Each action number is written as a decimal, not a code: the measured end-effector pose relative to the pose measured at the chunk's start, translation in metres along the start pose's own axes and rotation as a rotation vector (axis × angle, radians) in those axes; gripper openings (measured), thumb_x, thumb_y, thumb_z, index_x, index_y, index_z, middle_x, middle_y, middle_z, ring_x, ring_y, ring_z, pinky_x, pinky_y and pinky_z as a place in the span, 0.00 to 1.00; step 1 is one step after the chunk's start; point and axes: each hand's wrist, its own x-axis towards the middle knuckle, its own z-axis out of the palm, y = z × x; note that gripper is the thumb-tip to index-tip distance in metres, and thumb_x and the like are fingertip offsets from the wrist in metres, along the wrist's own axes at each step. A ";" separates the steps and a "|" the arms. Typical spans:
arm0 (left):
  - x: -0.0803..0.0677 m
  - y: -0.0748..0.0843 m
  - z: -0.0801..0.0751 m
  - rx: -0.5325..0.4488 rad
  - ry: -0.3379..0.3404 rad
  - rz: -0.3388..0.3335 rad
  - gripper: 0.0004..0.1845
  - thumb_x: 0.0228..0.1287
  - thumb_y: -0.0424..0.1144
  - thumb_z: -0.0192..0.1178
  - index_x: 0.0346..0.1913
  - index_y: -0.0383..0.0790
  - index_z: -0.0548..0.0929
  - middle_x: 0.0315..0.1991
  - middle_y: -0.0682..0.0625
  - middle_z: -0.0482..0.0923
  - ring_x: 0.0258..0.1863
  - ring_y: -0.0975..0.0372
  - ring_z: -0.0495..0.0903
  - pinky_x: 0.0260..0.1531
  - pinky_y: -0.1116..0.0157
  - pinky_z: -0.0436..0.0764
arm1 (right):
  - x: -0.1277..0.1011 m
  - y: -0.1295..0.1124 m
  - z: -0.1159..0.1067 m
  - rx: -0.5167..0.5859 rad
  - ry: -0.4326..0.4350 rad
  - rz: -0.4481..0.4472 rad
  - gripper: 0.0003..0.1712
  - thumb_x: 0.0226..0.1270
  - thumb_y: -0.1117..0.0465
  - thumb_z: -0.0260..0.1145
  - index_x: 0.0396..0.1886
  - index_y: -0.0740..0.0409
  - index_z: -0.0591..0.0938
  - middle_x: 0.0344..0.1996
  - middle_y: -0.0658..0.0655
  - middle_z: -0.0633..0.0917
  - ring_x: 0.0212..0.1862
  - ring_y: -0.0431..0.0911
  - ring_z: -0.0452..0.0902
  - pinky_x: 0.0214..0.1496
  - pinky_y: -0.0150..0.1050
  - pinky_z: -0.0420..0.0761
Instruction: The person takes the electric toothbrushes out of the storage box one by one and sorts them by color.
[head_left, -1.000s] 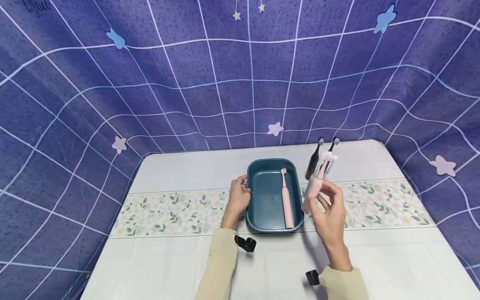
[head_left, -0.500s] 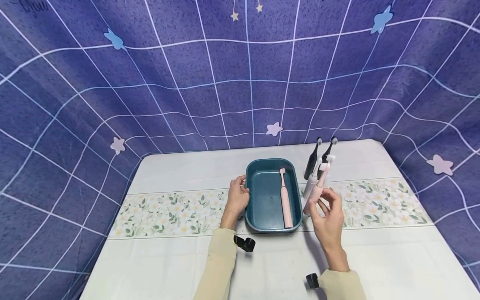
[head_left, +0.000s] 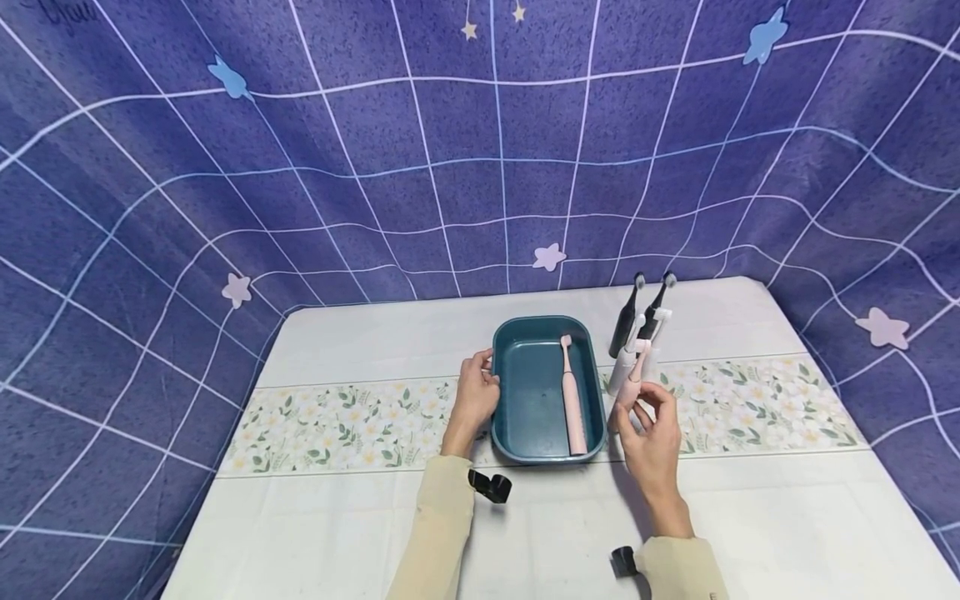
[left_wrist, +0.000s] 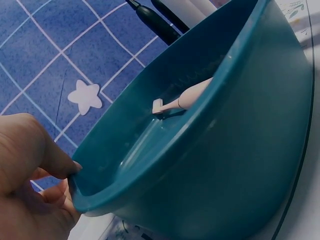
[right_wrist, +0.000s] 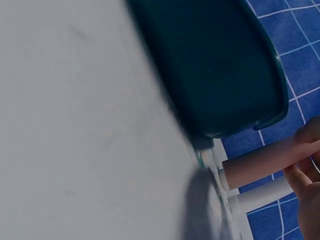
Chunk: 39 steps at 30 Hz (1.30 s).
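From the head view the left hand [head_left: 475, 398] grips the left rim of the oval teal plastic tray [head_left: 525, 392] while the right hand [head_left: 651, 429] pinches a standing pink electric toothbrush [head_left: 634, 377] just right of it on the white table with a floral band [head_left: 750, 517] before a blue grid-patterned cloth [head_left: 375, 167]; the left wrist view alone shows a second pink toothbrush's bristle head [left_wrist: 159, 105] inside the tray, and the right wrist view, blurred, shows fingertips [right_wrist: 305, 175] clamped on the pink handle's base.

No readable text in view

You have only one trace of writing: a faint dark scrawl at the top left corner of the purple grid-patterned cloth backdrop [head_left: 420, 150], too cut off and blurred for you to read. Nothing else before you carries a label, brand, number or sign.
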 end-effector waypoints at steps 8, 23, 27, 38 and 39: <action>0.001 0.001 0.000 -0.001 0.001 0.020 0.25 0.62 0.25 0.50 0.63 0.34 0.71 0.47 0.42 0.69 0.39 0.57 0.72 0.47 0.57 0.72 | -0.003 0.007 -0.001 -0.020 -0.014 -0.002 0.26 0.45 0.88 0.62 0.48 0.84 0.69 0.46 0.63 0.75 0.50 0.32 0.73 0.49 0.24 0.76; 0.000 0.000 -0.001 -0.008 -0.004 0.008 0.25 0.62 0.25 0.49 0.64 0.35 0.71 0.47 0.42 0.69 0.39 0.57 0.72 0.45 0.58 0.72 | -0.007 0.007 -0.002 -0.041 -0.015 -0.010 0.25 0.44 0.88 0.63 0.46 0.84 0.69 0.44 0.71 0.75 0.50 0.31 0.72 0.49 0.25 0.76; 0.000 0.000 -0.001 -0.011 -0.008 0.006 0.25 0.62 0.25 0.49 0.64 0.35 0.70 0.47 0.42 0.68 0.39 0.57 0.71 0.44 0.59 0.72 | -0.007 0.006 -0.002 -0.057 -0.013 -0.007 0.25 0.43 0.88 0.63 0.46 0.84 0.70 0.44 0.71 0.76 0.49 0.31 0.73 0.49 0.25 0.76; -0.001 0.001 0.000 -0.012 0.002 0.000 0.26 0.61 0.24 0.50 0.64 0.35 0.71 0.47 0.43 0.69 0.39 0.58 0.72 0.44 0.60 0.73 | -0.007 0.005 -0.004 -0.114 -0.026 -0.030 0.25 0.44 0.87 0.64 0.46 0.82 0.71 0.42 0.73 0.76 0.49 0.30 0.71 0.50 0.23 0.75; -0.001 0.001 0.000 -0.011 0.001 -0.001 0.26 0.61 0.24 0.50 0.64 0.35 0.71 0.47 0.43 0.69 0.40 0.58 0.72 0.45 0.60 0.73 | -0.007 0.005 -0.004 -0.115 -0.029 -0.035 0.25 0.44 0.87 0.64 0.46 0.82 0.71 0.42 0.73 0.76 0.49 0.31 0.71 0.51 0.23 0.75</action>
